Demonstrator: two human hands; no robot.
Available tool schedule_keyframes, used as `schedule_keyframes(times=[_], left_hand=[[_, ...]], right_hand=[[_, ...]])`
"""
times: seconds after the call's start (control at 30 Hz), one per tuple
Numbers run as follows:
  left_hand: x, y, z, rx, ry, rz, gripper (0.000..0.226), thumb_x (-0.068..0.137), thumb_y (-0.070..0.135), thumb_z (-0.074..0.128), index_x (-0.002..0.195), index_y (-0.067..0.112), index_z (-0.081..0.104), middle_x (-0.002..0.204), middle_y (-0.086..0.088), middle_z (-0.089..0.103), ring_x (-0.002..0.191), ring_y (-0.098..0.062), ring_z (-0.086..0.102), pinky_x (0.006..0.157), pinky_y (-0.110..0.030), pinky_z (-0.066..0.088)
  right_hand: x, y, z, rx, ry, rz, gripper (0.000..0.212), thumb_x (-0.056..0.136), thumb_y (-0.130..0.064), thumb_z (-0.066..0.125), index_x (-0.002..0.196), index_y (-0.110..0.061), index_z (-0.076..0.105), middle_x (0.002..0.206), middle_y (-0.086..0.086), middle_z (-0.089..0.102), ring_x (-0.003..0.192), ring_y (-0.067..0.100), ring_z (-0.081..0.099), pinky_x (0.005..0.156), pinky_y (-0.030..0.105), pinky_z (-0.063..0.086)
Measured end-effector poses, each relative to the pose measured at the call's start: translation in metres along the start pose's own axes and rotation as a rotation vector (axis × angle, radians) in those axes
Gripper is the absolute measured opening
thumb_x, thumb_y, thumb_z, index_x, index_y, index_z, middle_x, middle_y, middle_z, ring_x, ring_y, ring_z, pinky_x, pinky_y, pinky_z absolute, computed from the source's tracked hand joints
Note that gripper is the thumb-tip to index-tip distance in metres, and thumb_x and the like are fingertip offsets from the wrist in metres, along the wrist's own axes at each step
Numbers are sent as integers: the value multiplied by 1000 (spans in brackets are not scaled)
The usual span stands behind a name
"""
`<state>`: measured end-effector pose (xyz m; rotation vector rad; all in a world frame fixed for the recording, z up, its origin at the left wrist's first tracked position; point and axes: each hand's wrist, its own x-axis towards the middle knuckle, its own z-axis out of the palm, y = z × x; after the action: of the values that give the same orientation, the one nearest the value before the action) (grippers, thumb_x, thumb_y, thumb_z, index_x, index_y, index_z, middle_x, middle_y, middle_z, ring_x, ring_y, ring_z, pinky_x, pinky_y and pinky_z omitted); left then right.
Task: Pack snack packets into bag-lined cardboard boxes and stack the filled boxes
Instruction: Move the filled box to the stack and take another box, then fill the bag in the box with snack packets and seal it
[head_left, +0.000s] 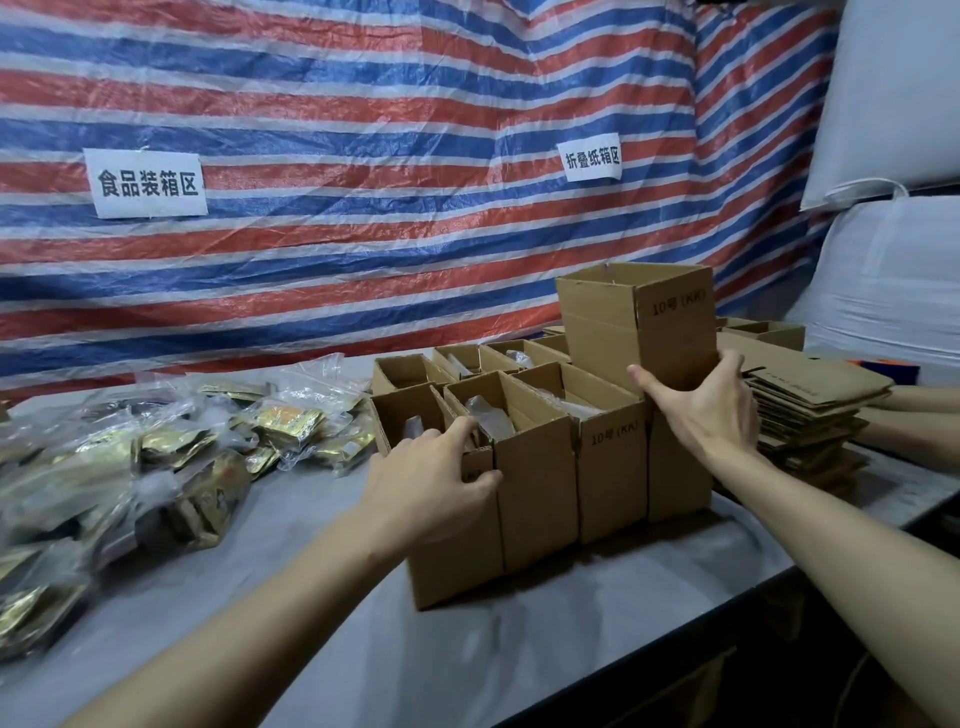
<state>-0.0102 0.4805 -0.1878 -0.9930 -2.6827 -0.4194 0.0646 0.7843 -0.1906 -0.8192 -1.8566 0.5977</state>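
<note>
While the top box is gripped low down by the right hand, sat up on the row of open boxes, the nearest box is pinched at its rim by the left hand. Packets are piled left on the table, flat cartons stacked right.

Bare left hand, bare right hand.

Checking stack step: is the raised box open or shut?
Open: the raised box has its top flaps standing up; right hand grips its base.
</note>
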Motion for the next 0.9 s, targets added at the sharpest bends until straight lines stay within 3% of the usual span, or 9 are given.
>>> schedule_keyframes(times=[0.1,0.2,0.27,0.37,0.6,0.67,0.77,0.9], left_hand=[[-1,2,0,6,7,-3,67,94,64,50,152,38,29,135,1,62,125,-24,58,100,-50,51],[-1,3,-1,-1,-7,-7,69,95,64,51,153,37,27,138,1,61,127,-24,57,102,-50,50],[-1,3,-2,-4,-13,-10,69,95,64,50,154,37,27,138,1,61,127,-24,57,101,-50,50],[-2,4,-4,2,-22,-10,68,95,64,50,153,37,27,137,0,61,127,-26,56,101,-50,50],[-1,5,-8,-16,-60,-45,69,95,64,50,154,38,27,149,-6,49,137,-29,46,109,-54,43],[-2,5,-10,0,-46,-50,68,95,64,49,154,39,26,150,-7,46,139,-30,42,111,-55,40],[-4,6,-18,-21,7,-37,68,95,62,49,155,38,27,145,-5,50,136,-28,44,109,-55,41],[-12,1,-38,-95,122,-3,58,95,58,52,146,34,42,139,-2,55,129,-25,51,106,-53,44]], right_hand=[[0,2,1,-7,-20,21,100,68,-80,70,130,-8,39,120,15,60,110,39,61,97,54,49],[-4,2,6,5,-15,57,103,69,-76,74,134,-5,38,134,20,50,124,40,49,105,56,43],[-6,3,8,-5,-20,106,107,68,-75,75,136,-2,38,142,22,42,131,40,41,104,53,41],[-5,4,6,31,-90,154,110,66,-78,74,139,-6,35,141,19,44,127,40,47,93,47,45],[-1,-9,-3,60,-116,172,117,67,-74,77,151,-11,24,148,19,40,131,41,46,101,54,45],[-5,-21,-8,59,-2,67,112,71,-63,81,152,-13,22,149,20,38,132,41,44,104,56,44],[-16,-46,-15,3,179,-342,87,76,-34,85,143,-8,37,144,21,41,130,37,44,108,52,42],[-45,-91,-13,68,85,-727,38,78,-15,80,111,-6,64,130,16,55,122,30,52,102,44,46]])
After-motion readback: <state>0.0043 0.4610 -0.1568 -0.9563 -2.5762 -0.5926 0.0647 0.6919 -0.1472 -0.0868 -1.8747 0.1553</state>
